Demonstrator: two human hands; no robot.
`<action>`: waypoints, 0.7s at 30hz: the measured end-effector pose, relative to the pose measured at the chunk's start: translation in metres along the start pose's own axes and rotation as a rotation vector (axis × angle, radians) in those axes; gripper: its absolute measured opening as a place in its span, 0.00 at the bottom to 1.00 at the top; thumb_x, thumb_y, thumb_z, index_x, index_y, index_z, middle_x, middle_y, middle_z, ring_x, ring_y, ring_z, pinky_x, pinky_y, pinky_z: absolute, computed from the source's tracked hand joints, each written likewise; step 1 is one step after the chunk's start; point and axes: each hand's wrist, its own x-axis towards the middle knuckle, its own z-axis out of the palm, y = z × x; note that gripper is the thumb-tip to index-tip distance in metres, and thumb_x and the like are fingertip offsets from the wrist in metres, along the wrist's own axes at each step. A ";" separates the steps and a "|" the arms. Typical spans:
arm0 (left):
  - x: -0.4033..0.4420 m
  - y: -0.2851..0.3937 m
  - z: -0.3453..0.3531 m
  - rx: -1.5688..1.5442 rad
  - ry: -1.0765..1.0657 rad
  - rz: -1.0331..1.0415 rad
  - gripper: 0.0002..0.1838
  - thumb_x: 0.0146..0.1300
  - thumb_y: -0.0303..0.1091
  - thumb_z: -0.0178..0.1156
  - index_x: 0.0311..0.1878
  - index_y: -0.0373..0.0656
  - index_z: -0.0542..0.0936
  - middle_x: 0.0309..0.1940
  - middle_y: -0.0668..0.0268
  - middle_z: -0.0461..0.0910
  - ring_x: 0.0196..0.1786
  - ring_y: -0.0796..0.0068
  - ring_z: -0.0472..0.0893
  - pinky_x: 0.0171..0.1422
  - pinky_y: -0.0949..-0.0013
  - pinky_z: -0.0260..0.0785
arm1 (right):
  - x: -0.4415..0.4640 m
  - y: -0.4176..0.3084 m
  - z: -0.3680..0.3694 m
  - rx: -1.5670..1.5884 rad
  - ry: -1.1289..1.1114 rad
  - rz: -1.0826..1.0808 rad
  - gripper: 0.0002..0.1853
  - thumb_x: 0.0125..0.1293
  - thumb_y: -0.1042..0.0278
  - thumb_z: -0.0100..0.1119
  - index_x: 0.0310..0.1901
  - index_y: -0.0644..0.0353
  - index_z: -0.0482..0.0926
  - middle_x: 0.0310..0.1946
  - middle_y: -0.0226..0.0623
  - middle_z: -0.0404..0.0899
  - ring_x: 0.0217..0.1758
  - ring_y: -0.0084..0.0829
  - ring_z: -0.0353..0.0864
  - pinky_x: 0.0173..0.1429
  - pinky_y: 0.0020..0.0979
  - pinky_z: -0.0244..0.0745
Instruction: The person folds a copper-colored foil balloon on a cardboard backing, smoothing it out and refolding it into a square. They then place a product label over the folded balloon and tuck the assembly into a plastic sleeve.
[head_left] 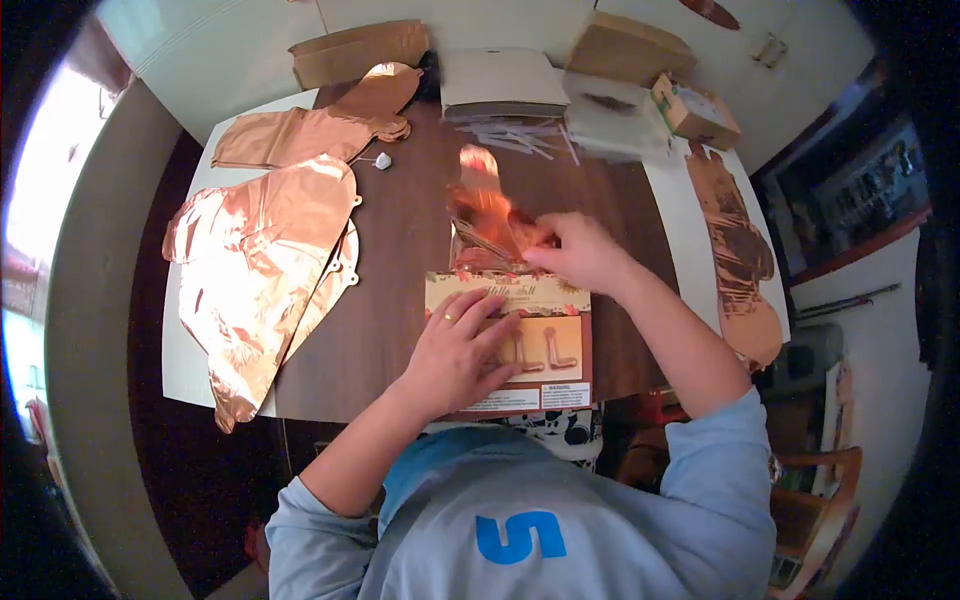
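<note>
In the middle of the table, close to my body, lies a printed balloon package point(560, 350) with a "Hello Fall" header and pictures of letter L balloons. My left hand point(452, 345) rests on its front, palm down and fingers spread out. A shiny copper foil balloon point(480, 190), folded and partly blurred, sticks out beyond the package's far edge. My right hand point(580, 250) pinches the near right side of this foil between thumb and fingers. How much foil lies inside the package is hidden.
Large flat copper foil balloons point(265, 250) cover the left side; more foil point(330, 120) lies behind. A white box point(500, 85), thin clear straws point(510, 135) and a clear plastic bag point(625, 125) lie at the back. Copper foil point(735, 260) and a small carton point(697, 112) are right.
</note>
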 end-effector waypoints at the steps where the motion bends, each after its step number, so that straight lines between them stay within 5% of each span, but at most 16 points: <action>1: 0.000 0.001 -0.001 -0.009 0.003 -0.010 0.32 0.53 0.46 0.70 0.62 0.47 0.77 0.61 0.58 0.73 0.66 0.51 0.69 0.70 0.48 0.63 | -0.007 -0.002 0.002 -0.044 0.022 -0.084 0.11 0.56 0.66 0.67 0.31 0.66 0.79 0.35 0.39 0.84 0.39 0.34 0.82 0.46 0.33 0.75; 4: 0.000 0.000 0.001 -0.053 -0.010 -0.042 0.31 0.52 0.44 0.68 0.61 0.48 0.78 0.58 0.59 0.76 0.66 0.55 0.70 0.72 0.49 0.60 | -0.030 0.012 0.011 -0.198 0.023 -0.530 0.09 0.55 0.69 0.64 0.35 0.64 0.79 0.44 0.42 0.85 0.49 0.43 0.84 0.51 0.36 0.78; 7: 0.004 0.001 -0.003 -0.161 -0.014 -0.086 0.27 0.50 0.43 0.69 0.57 0.52 0.81 0.54 0.63 0.81 0.62 0.61 0.76 0.70 0.47 0.62 | -0.048 0.027 0.032 -0.445 0.261 -0.804 0.09 0.57 0.70 0.60 0.39 0.61 0.78 0.49 0.48 0.82 0.54 0.46 0.82 0.57 0.42 0.78; 13: -0.007 0.001 0.006 0.105 0.079 -0.050 0.25 0.47 0.41 0.68 0.51 0.46 0.81 0.50 0.61 0.80 0.58 0.57 0.76 0.70 0.48 0.60 | -0.061 0.042 0.050 -0.366 0.204 -0.695 0.12 0.59 0.71 0.57 0.44 0.65 0.77 0.59 0.49 0.77 0.64 0.47 0.76 0.68 0.43 0.73; 19: -0.018 -0.012 -0.038 0.091 0.040 -0.358 0.25 0.47 0.39 0.66 0.50 0.40 0.79 0.51 0.56 0.78 0.59 0.52 0.76 0.72 0.47 0.58 | -0.061 0.046 0.048 -0.357 0.206 -0.735 0.17 0.57 0.73 0.58 0.48 0.67 0.78 0.59 0.53 0.77 0.65 0.49 0.75 0.69 0.42 0.72; 21: 0.003 -0.010 -0.044 0.037 0.106 -0.117 0.25 0.51 0.40 0.64 0.52 0.38 0.78 0.55 0.53 0.76 0.63 0.50 0.73 0.74 0.46 0.56 | -0.063 0.045 0.048 -0.349 0.187 -0.732 0.18 0.55 0.73 0.60 0.49 0.68 0.77 0.58 0.54 0.76 0.66 0.50 0.74 0.70 0.43 0.71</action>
